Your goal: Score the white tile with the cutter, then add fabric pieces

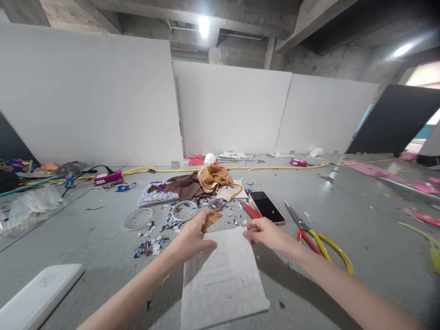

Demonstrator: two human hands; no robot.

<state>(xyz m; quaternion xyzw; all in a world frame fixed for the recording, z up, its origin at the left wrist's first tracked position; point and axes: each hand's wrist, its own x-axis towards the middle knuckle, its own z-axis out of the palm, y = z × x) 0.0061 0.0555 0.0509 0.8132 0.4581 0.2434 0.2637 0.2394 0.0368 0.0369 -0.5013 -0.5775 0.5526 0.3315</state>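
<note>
A white sheet of paper (223,275) lies on the grey table in front of me. My left hand (192,236) pinches a small tan scrap (211,220) above the sheet's far left corner. The fingers of my right hand (266,233) grip the sheet's far right edge. Just beyond my right hand lie a black phone (267,207) and a red comb-like piece (252,211).
Scissors with red and yellow handles (316,236) lie right of my right hand. Two rings (138,218) (184,210), paper scraps, brown and gold fabric (206,181) and a patterned pad sit farther back. A white board (37,295) lies near left. A yellow cable (240,168) runs along the partitions.
</note>
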